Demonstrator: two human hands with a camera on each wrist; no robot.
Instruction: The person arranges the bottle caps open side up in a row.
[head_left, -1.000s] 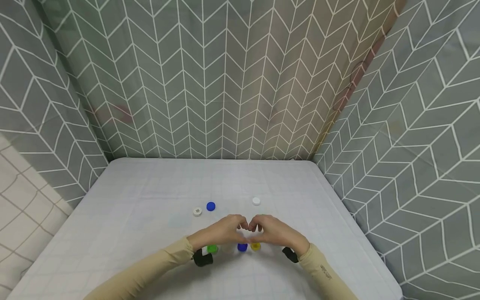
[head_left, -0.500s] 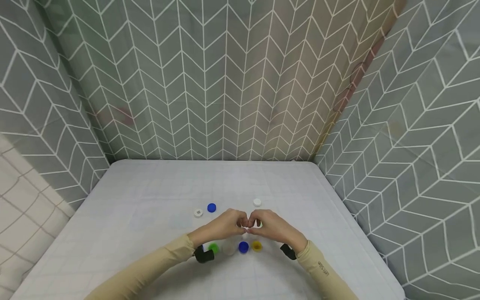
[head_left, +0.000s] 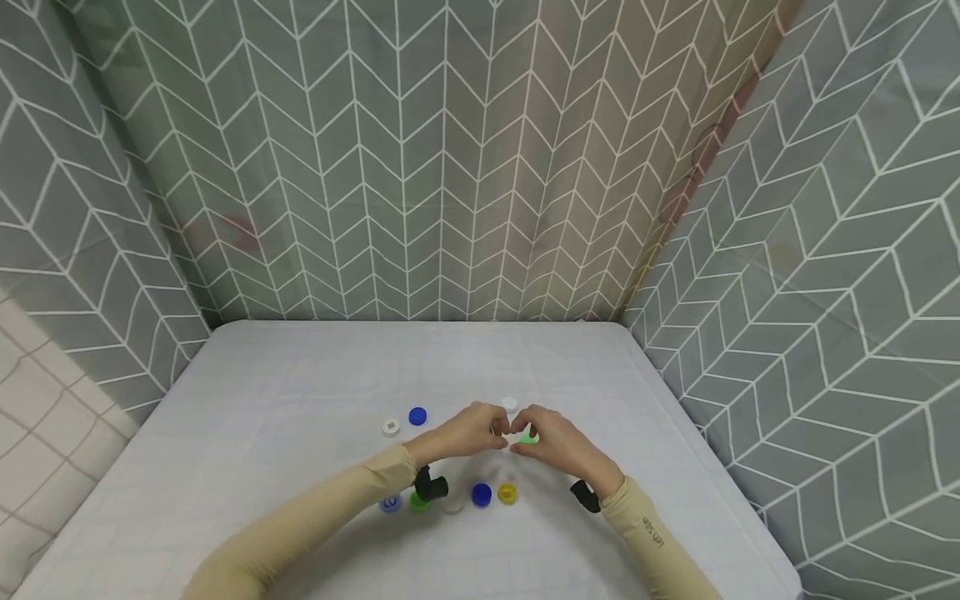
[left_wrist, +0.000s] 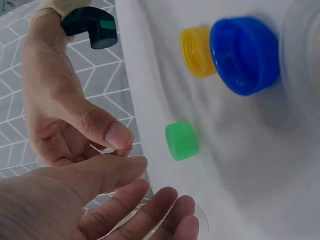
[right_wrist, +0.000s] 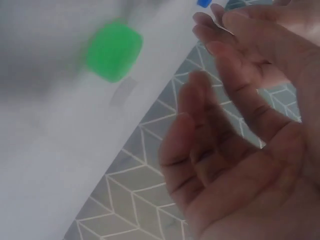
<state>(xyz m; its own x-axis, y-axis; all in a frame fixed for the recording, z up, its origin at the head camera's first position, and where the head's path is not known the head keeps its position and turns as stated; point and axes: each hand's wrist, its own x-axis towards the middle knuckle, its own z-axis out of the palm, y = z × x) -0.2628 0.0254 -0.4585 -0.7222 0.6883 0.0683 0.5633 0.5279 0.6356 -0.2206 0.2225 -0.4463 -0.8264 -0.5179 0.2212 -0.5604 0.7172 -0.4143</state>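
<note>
My left hand [head_left: 472,432] and right hand [head_left: 557,443] hover over the table, fingers loosely curved towards each other, with a small gap between the fingertips. Neither holds anything. Under the right hand lies a green bottle cap [head_left: 529,437], partly hidden by it; the same green cap [right_wrist: 115,51] shows in the right wrist view, apart from the fingers. A white cap [head_left: 510,404] is just beyond the hands. Nearer me lie a dark blue cap [head_left: 482,494] and a yellow cap [head_left: 507,493]. In the left wrist view, both thumbs and curved fingers face each other.
At the left lie a white cap [head_left: 391,427] and a blue cap [head_left: 417,416]. Below the left forearm are a patterned blue cap [head_left: 390,503], a second green cap [head_left: 419,502] and a pale cap [head_left: 453,505]. Patterned curtains stand behind the white table [head_left: 300,375].
Both hands have moved away from me and slightly right. Their fingertips, together earlier in a heart shape, have parted. The green cap by the right hand shows more; the caps appear still.
</note>
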